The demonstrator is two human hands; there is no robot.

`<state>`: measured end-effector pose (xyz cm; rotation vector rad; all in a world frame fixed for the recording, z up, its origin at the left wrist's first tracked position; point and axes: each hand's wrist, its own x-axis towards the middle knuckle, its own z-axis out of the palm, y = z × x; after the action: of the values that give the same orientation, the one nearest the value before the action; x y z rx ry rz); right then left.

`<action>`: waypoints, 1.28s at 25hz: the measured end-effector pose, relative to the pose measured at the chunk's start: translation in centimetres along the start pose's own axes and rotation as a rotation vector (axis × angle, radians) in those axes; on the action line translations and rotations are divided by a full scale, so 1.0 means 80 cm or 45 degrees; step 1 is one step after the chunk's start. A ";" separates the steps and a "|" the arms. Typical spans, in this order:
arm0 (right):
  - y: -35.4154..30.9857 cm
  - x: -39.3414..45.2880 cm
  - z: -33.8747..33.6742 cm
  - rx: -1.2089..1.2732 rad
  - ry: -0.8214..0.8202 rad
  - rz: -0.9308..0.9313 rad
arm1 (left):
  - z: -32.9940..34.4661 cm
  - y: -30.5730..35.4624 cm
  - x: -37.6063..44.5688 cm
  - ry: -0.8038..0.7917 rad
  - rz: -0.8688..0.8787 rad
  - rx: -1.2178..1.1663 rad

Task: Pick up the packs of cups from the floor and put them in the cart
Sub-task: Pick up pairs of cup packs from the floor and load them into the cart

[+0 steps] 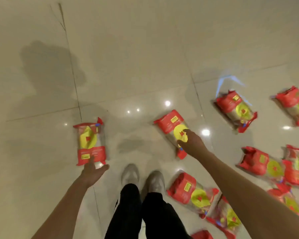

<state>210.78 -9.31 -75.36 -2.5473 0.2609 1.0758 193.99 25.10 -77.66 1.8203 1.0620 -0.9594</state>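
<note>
left hand spread open, reaching for left pack | right hand on middle pack, grip too blurry to call

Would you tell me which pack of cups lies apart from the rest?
The pack of cups at the left hand, alone left of the shoes; the others lie right.

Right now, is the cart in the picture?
No, only the floor, packs of cups and the person's two hands show.
</note>
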 end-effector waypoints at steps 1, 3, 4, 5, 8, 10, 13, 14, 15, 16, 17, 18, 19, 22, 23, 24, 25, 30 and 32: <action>0.012 0.047 0.031 0.028 0.010 0.040 | 0.009 -0.027 0.058 0.029 0.035 -0.032; 0.034 0.128 0.080 0.202 0.080 0.143 | 0.019 -0.064 0.168 0.123 0.073 -0.154; 0.050 0.165 0.099 0.301 0.150 0.194 | 0.020 -0.080 0.221 0.228 0.101 -0.153; 0.067 0.194 0.114 0.351 0.219 0.232 | 0.015 -0.090 0.261 0.320 0.085 -0.108; 0.101 0.254 0.134 0.204 0.274 0.219 | -0.016 -0.104 0.330 0.545 -0.080 -0.010; 0.117 0.286 0.138 0.171 0.205 0.194 | -0.028 -0.098 0.340 0.462 -0.072 -0.223; 0.154 0.335 0.136 0.201 0.110 0.206 | -0.030 -0.108 0.354 0.290 -0.064 -0.429; 0.164 0.346 0.134 0.231 0.084 0.211 | -0.026 -0.108 0.352 0.284 -0.091 -0.456; 0.170 0.352 0.135 0.265 0.068 0.233 | -0.024 -0.112 0.354 0.272 -0.095 -0.500; 0.165 0.351 0.136 0.299 0.067 0.251 | -0.024 -0.113 0.351 0.261 -0.096 -0.549; 0.155 0.342 0.138 0.329 0.072 0.257 | -0.022 -0.112 0.351 0.267 -0.088 -0.595; 0.149 0.335 0.142 0.354 0.076 0.267 | -0.020 -0.109 0.348 0.280 -0.087 -0.639; 0.141 0.324 0.144 0.385 0.092 0.267 | -0.017 -0.109 0.348 0.277 -0.057 -0.676; 0.117 0.291 0.144 0.448 0.102 0.278 | -0.011 -0.095 0.325 0.280 -0.046 -0.737; 0.107 0.279 0.141 0.453 0.095 0.295 | -0.011 -0.092 0.317 0.274 -0.035 -0.741; 0.096 0.265 0.135 0.472 0.094 0.307 | -0.012 -0.083 0.301 0.258 -0.037 -0.754; 0.083 0.247 0.126 0.512 0.104 0.304 | -0.015 -0.072 0.282 0.234 -0.024 -0.769; 0.012 0.106 0.011 0.751 0.163 0.211 | -0.045 0.037 0.115 0.106 0.155 -0.833; -0.017 0.037 -0.052 0.838 0.169 0.114 | -0.062 0.098 0.028 0.060 0.267 -0.811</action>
<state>215.99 -9.84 -74.45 -2.0200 0.6500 0.6922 202.92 27.65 -75.70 1.3863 1.0301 -0.3867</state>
